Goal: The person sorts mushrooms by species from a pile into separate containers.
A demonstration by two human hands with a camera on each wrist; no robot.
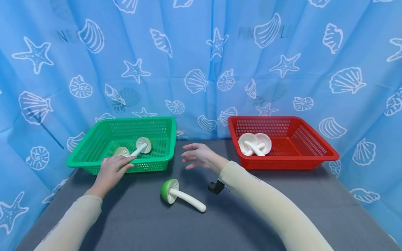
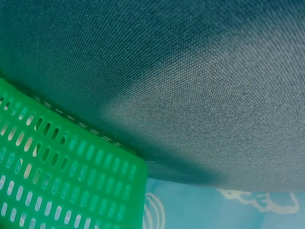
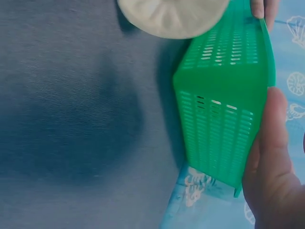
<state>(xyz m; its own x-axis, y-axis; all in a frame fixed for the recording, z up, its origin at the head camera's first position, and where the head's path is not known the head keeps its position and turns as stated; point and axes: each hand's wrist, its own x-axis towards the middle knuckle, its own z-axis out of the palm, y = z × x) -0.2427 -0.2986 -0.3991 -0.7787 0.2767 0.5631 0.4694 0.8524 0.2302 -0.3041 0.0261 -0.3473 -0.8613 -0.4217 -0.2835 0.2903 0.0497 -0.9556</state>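
Note:
My left hand point(image 1: 113, 170) grips the near rim of the green basket point(image 1: 94, 139), thumb outside the wall and fingers over the edge. Just past these fingers, a toy mushroom point(image 1: 143, 145) lies in the basket, its white stem pointing back at the hand. A second mushroom cap point(image 1: 121, 151) sits beside it, partly hidden by the hand. My right hand point(image 1: 202, 156) hovers right of the basket with fingers spread and nothing held. In the right wrist view, its thumb point(image 3: 275, 126) overlaps the basket's side. A green-capped mushroom point(image 1: 169, 191) lies on the table before the hands.
At the right stands a red basket point(image 1: 301, 162) with two pale mushrooms point(image 1: 255, 143) in its left end. Grey cloth point(image 1: 141, 223) covers the table. A blue shell-patterned curtain point(image 1: 201, 62) hangs right behind both baskets. A black camera point(image 1: 216, 187) sticks out under the right wrist.

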